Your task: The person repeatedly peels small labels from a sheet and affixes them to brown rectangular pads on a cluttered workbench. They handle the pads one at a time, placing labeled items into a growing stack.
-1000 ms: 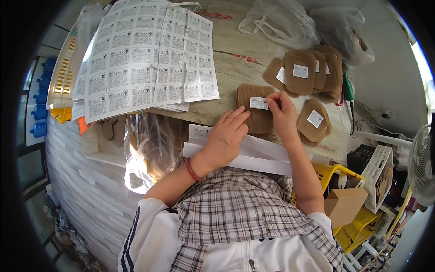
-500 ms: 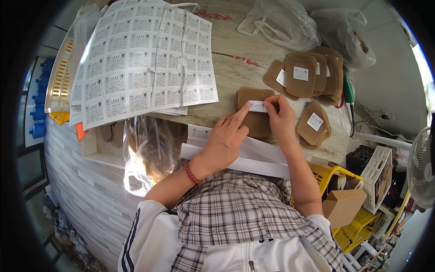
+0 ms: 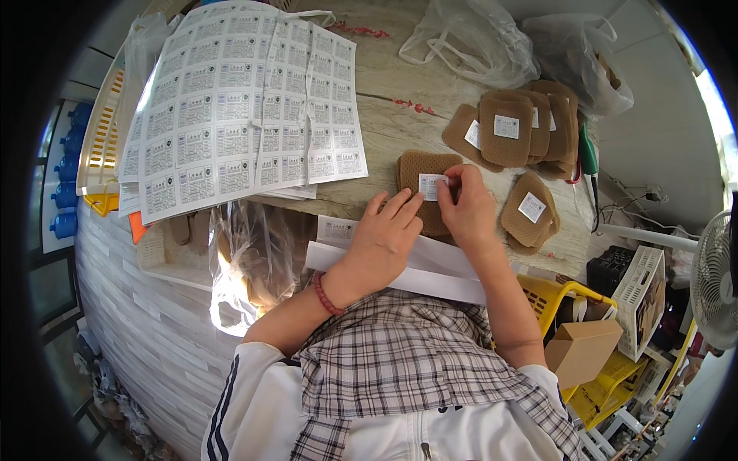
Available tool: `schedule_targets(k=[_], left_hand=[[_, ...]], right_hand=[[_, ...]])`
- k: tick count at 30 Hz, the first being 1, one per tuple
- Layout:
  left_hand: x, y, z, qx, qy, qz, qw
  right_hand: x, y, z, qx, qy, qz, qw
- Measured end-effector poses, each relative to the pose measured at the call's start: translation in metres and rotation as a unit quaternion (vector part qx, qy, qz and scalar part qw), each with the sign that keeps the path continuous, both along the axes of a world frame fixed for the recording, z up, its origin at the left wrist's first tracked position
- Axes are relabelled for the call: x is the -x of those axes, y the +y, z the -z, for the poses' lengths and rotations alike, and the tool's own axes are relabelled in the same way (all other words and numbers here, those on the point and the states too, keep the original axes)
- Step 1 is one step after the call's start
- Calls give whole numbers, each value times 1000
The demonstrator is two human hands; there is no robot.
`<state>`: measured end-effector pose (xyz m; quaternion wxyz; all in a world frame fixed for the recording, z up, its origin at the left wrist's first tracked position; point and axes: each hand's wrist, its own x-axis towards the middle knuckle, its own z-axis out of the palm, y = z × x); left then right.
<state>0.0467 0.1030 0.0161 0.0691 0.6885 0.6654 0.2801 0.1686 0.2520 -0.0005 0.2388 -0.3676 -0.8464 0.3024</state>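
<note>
A pale wooden table (image 3: 400, 123) with a streaky grain fills the upper middle of the view, its near edge curving down toward the person. On it, close to that edge, lies a brown pad (image 3: 425, 184) with a small white label (image 3: 431, 185) on its face. The left hand (image 3: 382, 244) lies flat with its fingers stretched out and slightly spread, the fingertips resting on the pad's lower left edge and holding nothing. The right hand (image 3: 467, 209) has its fingers curled, with thumb and forefinger pressed at the label's right edge; whether they pinch it or only press it down cannot be told.

To the left, large sheets of printed labels (image 3: 238, 107) spread across the table and overhang its edge. To the right, a heap of brown pads (image 3: 523, 127) already bearing white labels lies near the far corner, with another labelled pad (image 3: 530, 211) just beside the right hand. Two clear plastic bags (image 3: 469, 38) sit crumpled at the far edge. A strip of white backing paper (image 3: 430, 269) lies under the wrists, at the table's edge.

Below the table on the left hangs a clear plastic bag (image 3: 246, 261) in front of a white slatted wall (image 3: 146, 323). To the right stand yellow crates (image 3: 550, 296), a white basket (image 3: 638, 296), a cardboard box (image 3: 584, 349) and a white fan (image 3: 715, 280).
</note>
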Motion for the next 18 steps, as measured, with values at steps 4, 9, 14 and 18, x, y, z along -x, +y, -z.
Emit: schedule_targets(k=[4, 9, 14, 18], left_hand=[[0, 0, -1, -2, 1, -3, 1000], [-2, 0, -2, -2, 10, -6, 1000], [-2, 1, 1, -5, 10, -11, 1000], [-2, -1, 5, -5, 10, -9, 1000]], right_hand=[[3, -6, -7, -50, 13, 43, 998], [-2, -3, -13, -239, 10, -62, 969], [-3, 13, 1, -240, 38, 21, 970], [-2, 17, 12, -232, 44, 28, 971]])
